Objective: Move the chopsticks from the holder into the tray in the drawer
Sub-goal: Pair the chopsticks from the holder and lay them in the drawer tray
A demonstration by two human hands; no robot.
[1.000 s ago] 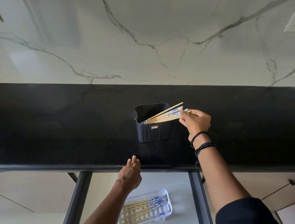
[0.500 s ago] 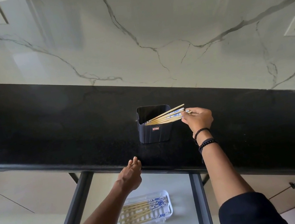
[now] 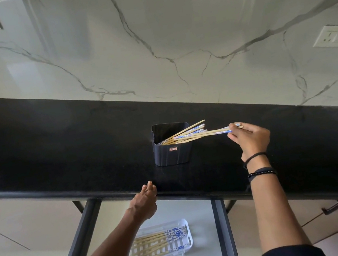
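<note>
The left hand (image 3: pixel 146 201) is laid against the front edge of the desk (image 3: pixel 54 148), its fingers (image 3: pixel 149 187) straight, nothing held. Below, in the open drawer (image 3: pixel 199 212), several chopsticks (image 3: pixel 156 240) are seen lying in the white tray (image 3: pixel 188 235). The black holder (image 3: pixel 172 154) is stood on the desk, with more sticks (image 3: pixel 191 129) leaned over its right rim. One or two (image 3: pixel 205 134) are pinched at the patterned end by the right hand (image 3: pixel 252 138). They are judged light, stiff and smooth, so a firm pinch near that end is advised.
</note>
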